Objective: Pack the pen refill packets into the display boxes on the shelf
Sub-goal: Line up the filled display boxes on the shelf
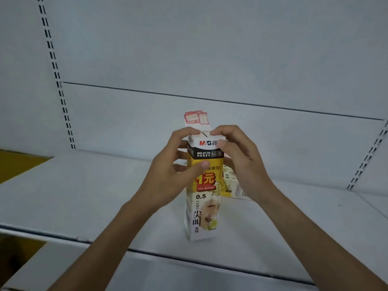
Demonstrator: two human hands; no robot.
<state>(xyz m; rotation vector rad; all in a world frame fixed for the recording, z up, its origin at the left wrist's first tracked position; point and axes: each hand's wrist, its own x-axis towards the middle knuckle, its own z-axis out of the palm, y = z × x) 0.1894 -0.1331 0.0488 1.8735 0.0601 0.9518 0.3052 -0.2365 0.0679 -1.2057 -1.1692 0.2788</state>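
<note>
A tall yellow-and-white pen refill display box (204, 206) stands upright on the white shelf (84, 196), printed "M&G", "1元" and "0.5". Its top flap (196, 118) sticks up, with red-outlined labels on it. My left hand (174, 171) grips the box's upper left side, thumb across the front. On the opposite side my right hand (241, 156) holds the top right corner, fingers curled over the rim. A second box of the same kind (232, 182) lies on the shelf behind, partly hidden by my right hand.
The white back panel (210, 59) rises behind the shelf, with slotted uprights at the left (60, 91) and right (367, 158). The shelf's front edge (189, 257) runs below the box. A yellow-brown surface (16, 164) shows at the far left.
</note>
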